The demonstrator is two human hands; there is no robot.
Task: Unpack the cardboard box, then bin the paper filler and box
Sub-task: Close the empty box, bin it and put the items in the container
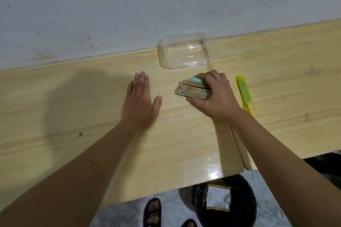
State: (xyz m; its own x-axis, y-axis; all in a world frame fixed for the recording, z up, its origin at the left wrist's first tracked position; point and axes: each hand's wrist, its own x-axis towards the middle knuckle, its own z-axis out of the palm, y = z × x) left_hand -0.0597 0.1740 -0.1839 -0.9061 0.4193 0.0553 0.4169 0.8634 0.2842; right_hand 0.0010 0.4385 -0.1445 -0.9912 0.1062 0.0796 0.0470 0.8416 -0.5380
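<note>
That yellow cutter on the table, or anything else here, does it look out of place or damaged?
Nothing looks broken or spilled. The yellow cutter lies flat beside the right hand, which grips a bundle of small cartons. The left hand rests flat on the table. Whether the cutter's blade is out cannot be told.

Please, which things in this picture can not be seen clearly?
- Print on the small brown boxes: too small in the head view.
- Their far ends: covered by the right hand.
- Contents of the black bin below the table: partly hidden by the table edge; cardboard shows, paper filler unclear.
</note>
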